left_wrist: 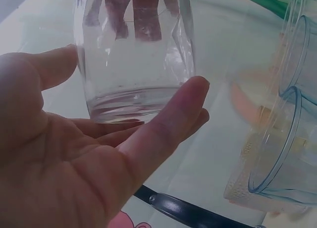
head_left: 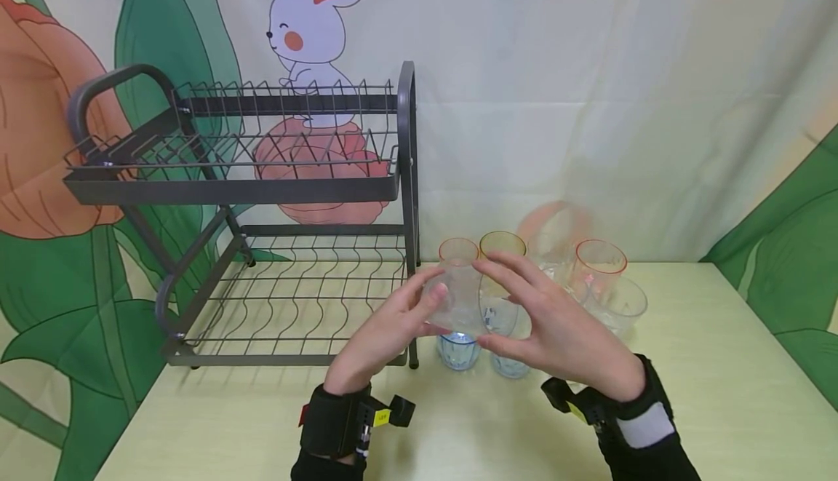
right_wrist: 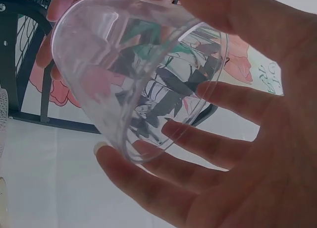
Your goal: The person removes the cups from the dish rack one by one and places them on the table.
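A clear drinking glass is held up on its side between both hands, in front of the other glasses. My left hand grips its base end, thumb and fingers around it; the left wrist view shows the thick bottom of the clear glass close to the palm. At the rim end, my right hand holds the glass with thumb and fingers spread around the opening. In the right wrist view the fingers reach along the rim, and the inside of the glass looks see-through.
On the left stands a black two-tier dish rack. Behind and below the hands are a yellow-rimmed glass, red-rimmed glasses, bluish glasses and a clear glass at the right. A printed curtain hangs behind the table.
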A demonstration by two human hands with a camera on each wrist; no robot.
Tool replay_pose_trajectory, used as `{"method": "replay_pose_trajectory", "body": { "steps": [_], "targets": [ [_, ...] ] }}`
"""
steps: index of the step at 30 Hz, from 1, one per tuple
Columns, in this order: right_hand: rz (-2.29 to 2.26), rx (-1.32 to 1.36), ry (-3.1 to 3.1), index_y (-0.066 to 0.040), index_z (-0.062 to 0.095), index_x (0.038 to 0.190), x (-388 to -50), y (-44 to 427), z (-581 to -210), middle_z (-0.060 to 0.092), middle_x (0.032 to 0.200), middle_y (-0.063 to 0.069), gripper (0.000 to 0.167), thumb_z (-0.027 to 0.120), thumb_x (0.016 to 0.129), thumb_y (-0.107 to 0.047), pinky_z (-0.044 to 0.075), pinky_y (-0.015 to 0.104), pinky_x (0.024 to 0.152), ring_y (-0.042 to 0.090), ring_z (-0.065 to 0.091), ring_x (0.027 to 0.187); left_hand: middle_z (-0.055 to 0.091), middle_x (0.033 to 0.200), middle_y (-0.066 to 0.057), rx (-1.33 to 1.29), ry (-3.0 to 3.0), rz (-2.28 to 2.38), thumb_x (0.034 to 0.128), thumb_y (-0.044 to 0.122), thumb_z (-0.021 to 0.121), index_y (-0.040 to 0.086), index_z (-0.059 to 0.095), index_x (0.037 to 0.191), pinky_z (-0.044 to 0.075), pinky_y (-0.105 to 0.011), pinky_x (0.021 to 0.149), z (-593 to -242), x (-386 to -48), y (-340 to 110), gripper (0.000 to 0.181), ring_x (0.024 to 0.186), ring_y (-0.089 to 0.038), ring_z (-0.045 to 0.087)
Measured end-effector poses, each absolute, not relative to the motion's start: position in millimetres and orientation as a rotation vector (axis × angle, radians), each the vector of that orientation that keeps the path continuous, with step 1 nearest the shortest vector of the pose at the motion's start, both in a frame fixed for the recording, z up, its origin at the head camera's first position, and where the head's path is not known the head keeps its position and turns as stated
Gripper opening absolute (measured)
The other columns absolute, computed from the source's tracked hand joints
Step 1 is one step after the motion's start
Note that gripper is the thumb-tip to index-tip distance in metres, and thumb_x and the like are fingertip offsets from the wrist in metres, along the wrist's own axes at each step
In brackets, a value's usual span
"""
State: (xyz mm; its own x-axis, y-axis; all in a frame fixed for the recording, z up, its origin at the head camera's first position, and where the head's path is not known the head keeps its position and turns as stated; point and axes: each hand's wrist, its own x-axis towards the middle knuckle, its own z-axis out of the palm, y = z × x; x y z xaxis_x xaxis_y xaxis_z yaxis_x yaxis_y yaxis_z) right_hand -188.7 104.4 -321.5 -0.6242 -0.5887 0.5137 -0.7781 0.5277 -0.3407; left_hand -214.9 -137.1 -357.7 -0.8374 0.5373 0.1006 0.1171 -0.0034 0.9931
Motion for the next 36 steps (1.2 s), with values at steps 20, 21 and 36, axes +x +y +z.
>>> {"method": "replay_pose_trajectory", "body": {
  "steps": [20,21,36],
  "targets": [
    [0.684,1.114,-2.501,-0.014,0.045,0.145,-182.1,122.3,-313.2,0.044,0.143,0.008,0.079,0.083,0.077,-0.024,0.054,0.039,0.087,0.021,0.054,0.119,0.035,0.150,-0.013,0.712,1.936,1.906,0.1041,0.034,0.048,0.013,0.028,0.153,0.054,-0.042,0.089,-364.7,-213.6,-118.9,0.057,0.121,-0.035,0.054],
    [0.687,1.098,-2.520,-0.015,0.045,0.145,-181.2,124.4,-312.0,0.043,0.143,0.007,0.079,0.083,0.077,-0.025,0.052,0.043,0.089,0.021,0.055,0.118,0.032,0.152,-0.012,0.709,1.954,1.906,0.1039,0.035,0.048,0.014,0.029,0.153,0.054,-0.041,0.088,-364.5,-212.9,-116.5,0.057,0.120,-0.033,0.055],
    [0.632,0.931,-2.629,-0.015,0.045,0.145,-169.6,176.6,-300.9,0.042,0.143,0.003,0.079,0.084,0.076,-0.023,0.056,0.034,0.078,0.019,0.055,0.114,0.037,0.152,-0.003,0.808,2.584,1.461,0.1000,0.046,0.052,0.015,0.040,0.149,0.039,-0.045,0.106,-365.2,-208.0,-107.8,0.059,0.137,-0.022,0.038]
  ]
}}
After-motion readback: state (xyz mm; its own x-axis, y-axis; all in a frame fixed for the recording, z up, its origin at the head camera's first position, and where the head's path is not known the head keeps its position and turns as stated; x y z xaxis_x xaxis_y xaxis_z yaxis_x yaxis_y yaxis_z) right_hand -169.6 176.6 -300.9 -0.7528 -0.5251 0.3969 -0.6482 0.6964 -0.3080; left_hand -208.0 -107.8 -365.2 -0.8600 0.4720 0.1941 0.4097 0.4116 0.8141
